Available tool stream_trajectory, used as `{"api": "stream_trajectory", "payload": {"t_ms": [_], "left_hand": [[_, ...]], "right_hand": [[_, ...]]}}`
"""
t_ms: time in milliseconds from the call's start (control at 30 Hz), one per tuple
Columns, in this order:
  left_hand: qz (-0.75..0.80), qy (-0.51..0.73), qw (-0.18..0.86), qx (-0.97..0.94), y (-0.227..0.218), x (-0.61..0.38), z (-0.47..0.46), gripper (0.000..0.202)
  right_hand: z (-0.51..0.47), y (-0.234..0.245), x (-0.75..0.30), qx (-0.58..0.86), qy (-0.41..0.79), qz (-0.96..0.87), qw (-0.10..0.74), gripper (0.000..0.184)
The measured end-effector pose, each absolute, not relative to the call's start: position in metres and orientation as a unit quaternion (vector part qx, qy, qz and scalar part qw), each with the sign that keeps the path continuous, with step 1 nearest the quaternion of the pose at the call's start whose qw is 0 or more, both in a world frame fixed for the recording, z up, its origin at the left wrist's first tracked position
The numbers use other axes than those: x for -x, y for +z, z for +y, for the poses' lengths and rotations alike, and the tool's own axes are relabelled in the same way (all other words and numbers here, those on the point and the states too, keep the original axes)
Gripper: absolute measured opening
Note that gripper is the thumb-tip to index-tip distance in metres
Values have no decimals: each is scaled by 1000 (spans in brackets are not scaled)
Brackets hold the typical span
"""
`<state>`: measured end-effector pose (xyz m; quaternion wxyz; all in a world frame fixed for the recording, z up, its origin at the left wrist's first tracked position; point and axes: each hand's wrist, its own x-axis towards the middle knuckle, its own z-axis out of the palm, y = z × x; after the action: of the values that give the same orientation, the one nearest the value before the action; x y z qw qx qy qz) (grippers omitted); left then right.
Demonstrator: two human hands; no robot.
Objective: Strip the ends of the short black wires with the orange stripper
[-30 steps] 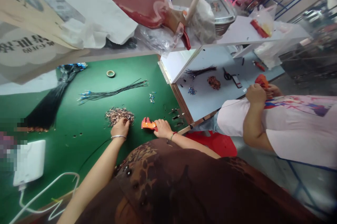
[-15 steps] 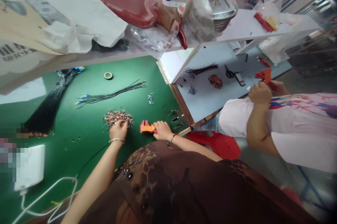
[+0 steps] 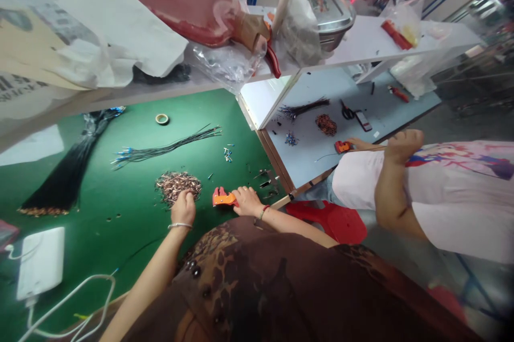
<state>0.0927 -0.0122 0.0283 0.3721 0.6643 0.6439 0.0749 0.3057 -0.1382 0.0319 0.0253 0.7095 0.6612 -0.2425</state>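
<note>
Gripping wire stripper (image 3: 223,198) in right hand (image 3: 248,201)

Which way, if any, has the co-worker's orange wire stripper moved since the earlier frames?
Yes. The co-worker's orange wire stripper has moved leftward in view: earlier it was well right of the black scissors, now it sits just below them.

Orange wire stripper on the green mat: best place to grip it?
Probably the end nearest the right hand, coming from the right. That end looks plain and handle-like, while the notched end of the orange wire stripper points left toward the pile of copper-coloured wire pieces. It lies low on the green mat.
</note>
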Motion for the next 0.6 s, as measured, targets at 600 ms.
{"api": "stream_trajectory", "payload": {"t_ms": [600], "left_hand": [[677,113,407,-603,49,-20,-66,39]], "right_hand": [[9,18,-289,-706,-249,662,-33,16]]}}
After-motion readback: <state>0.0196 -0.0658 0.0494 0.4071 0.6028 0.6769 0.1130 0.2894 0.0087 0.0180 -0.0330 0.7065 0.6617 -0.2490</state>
